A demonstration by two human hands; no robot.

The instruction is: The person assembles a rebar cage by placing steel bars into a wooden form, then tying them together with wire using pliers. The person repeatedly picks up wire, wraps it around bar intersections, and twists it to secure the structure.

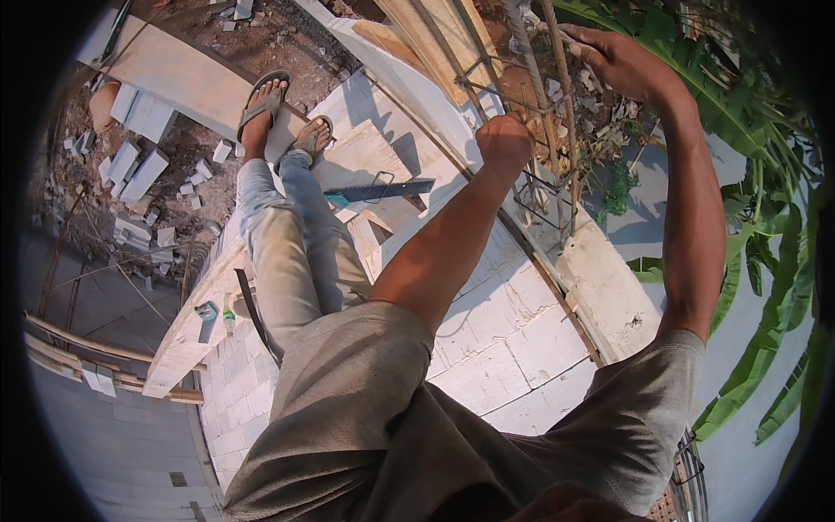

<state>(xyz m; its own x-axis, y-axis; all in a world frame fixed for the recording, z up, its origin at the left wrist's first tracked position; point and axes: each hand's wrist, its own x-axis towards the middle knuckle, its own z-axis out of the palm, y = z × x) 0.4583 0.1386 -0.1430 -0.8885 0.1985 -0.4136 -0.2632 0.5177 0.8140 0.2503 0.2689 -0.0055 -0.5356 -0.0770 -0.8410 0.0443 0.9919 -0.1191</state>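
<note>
My left hand (pixel 505 139) is closed in a fist beside the cage of rusty steel bars (pixel 550 113), near the edge of a wooden board (pixel 465 52). What it grips is hidden by the fingers. On the far side of the bars, my right hand (pixel 619 66) reaches in from the right with fingers and thumb bent together. A small pale thing shows at its fingertips, too little to name. Wire stirrups (pixel 544 187) cross the upright bars. The cage rises from a rough concrete beam (pixel 604 278).
My sandalled feet (pixel 265 104) stand on planks high above rubble and broken white blocks (pixel 143 170). A handsaw (pixel 383 190) lies on boards by my legs. Small green-handled tools (pixel 206 317) rest on a plank. Light block wall (pixel 500 374) runs below; banana leaves (pixel 774 304) hang at right.
</note>
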